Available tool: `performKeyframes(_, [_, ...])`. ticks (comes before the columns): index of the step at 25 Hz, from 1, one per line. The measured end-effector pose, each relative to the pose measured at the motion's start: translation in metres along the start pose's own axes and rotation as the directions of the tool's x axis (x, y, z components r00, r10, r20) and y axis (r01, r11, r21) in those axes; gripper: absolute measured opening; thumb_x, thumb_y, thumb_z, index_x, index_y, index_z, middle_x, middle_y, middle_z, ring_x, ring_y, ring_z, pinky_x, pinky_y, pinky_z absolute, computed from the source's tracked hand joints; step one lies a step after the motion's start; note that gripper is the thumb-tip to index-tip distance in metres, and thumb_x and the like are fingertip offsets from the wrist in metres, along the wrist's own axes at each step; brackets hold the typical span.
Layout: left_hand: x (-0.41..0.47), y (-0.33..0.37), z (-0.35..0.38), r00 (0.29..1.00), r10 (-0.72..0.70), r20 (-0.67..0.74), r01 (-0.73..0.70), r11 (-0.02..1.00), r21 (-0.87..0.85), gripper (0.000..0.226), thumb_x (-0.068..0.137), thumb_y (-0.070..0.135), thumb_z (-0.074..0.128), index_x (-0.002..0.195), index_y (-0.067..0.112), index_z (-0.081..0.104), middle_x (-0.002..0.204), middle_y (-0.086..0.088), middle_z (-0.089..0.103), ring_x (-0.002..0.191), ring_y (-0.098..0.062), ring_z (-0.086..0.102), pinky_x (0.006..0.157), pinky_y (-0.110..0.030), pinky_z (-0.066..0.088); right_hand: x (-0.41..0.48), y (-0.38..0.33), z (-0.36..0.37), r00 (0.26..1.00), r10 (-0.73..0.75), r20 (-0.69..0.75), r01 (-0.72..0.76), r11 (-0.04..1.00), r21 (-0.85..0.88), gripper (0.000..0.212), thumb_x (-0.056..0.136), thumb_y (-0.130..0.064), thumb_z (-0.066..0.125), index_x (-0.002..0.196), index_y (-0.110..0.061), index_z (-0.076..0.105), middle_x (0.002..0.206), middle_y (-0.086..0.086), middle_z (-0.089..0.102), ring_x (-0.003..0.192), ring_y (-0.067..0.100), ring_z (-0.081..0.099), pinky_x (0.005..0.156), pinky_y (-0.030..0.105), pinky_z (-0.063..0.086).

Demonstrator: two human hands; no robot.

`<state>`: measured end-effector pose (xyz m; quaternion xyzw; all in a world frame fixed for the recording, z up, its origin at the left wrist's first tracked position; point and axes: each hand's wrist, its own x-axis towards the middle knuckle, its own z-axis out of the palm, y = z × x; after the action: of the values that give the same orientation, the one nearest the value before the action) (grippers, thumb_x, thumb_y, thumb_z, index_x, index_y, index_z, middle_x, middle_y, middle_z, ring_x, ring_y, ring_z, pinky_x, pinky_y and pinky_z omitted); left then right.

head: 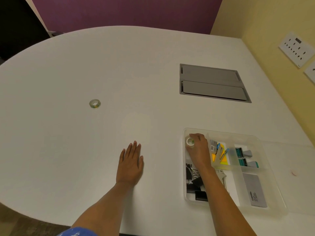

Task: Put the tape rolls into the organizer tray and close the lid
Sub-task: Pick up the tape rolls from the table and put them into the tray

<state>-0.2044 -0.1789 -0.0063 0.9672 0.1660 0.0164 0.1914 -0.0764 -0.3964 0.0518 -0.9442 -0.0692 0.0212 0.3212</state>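
White bench: my right hand pinches a tape roll over the organizer tray; left hand flat, empty. Second roll, ten o'clock, risks being forgotten.

A wide white oval table fills the view. Set flush into its far right part is a grey rectangular cable hatch with two flaps. On the yellow wall to the right hangs a white socket panel; a purple wall stands behind the table's far edge
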Motion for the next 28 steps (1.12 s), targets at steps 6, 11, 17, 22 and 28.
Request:
performKeyframes(6, [0.0,-0.001,0.001,1.0,0.008,-0.001,-0.008,1.0,-0.017,0.054,0.101,0.032,0.022,0.153,0.023,0.01,0.162,0.007,0.004,0.149,-0.008,-0.001,0.124,-0.034,0.0,-0.003,-0.006,0.001,0.998,0.016,-0.053,-0.016,1.0,-0.006,0.048,0.084,-0.001,0.068,0.13,-0.004,0.054,0.133,0.014,0.048,0.121,0.028,0.048,0.09,0.028,0.046])
performKeyframes(11, [0.0,-0.003,0.001,1.0,0.014,-0.003,-0.014,1.0,-0.018,0.054,0.101,0.032,0.021,0.153,0.024,0.009,0.162,0.007,0.003,0.149,-0.008,-0.001,0.123,-0.032,-0.002,-0.004,-0.014,-0.002,0.998,0.05,-0.048,-0.052,0.998,-0.042,0.05,0.086,-0.002,0.067,0.133,-0.005,0.051,0.135,0.014,0.048,0.123,0.028,0.047,0.095,0.032,0.046])
performKeyframes(17, [0.003,-0.017,-0.004,0.996,0.086,0.018,-0.086,0.996,-0.003,0.053,0.102,0.033,0.019,0.152,0.025,0.005,0.158,0.013,-0.007,0.148,-0.006,-0.005,0.117,-0.023,-0.017,0.0,-0.048,-0.007,0.984,0.036,-0.177,-0.048,0.997,-0.062,0.047,0.088,-0.003,0.063,0.132,-0.012,0.052,0.134,0.01,0.049,0.123,0.026,0.046,0.093,0.036,0.05])
performKeyframes(22, [0.024,-0.068,-0.027,0.998,0.06,0.037,-0.061,0.998,0.02,0.054,0.102,0.035,0.019,0.152,0.024,0.002,0.161,0.009,-0.007,0.148,-0.007,-0.008,0.12,-0.026,-0.012,0.015,-0.097,0.015,0.99,-0.026,-0.14,0.015,0.997,-0.082,0.044,0.092,-0.009,0.059,0.135,-0.012,0.049,0.137,0.009,0.047,0.13,0.023,0.041,0.099,0.034,0.047])
performKeyframes(28, [0.059,-0.14,-0.062,0.998,-0.041,0.039,0.04,0.998,0.039,0.055,0.103,0.036,0.019,0.153,0.022,0.001,0.162,0.004,-0.006,0.149,-0.011,-0.007,0.122,-0.032,-0.004,0.037,-0.169,0.072,0.994,-0.109,-0.018,0.107,0.993,-0.057,0.043,0.094,-0.014,0.057,0.136,-0.015,0.047,0.139,0.005,0.045,0.132,0.018,0.039,0.099,0.028,0.046])
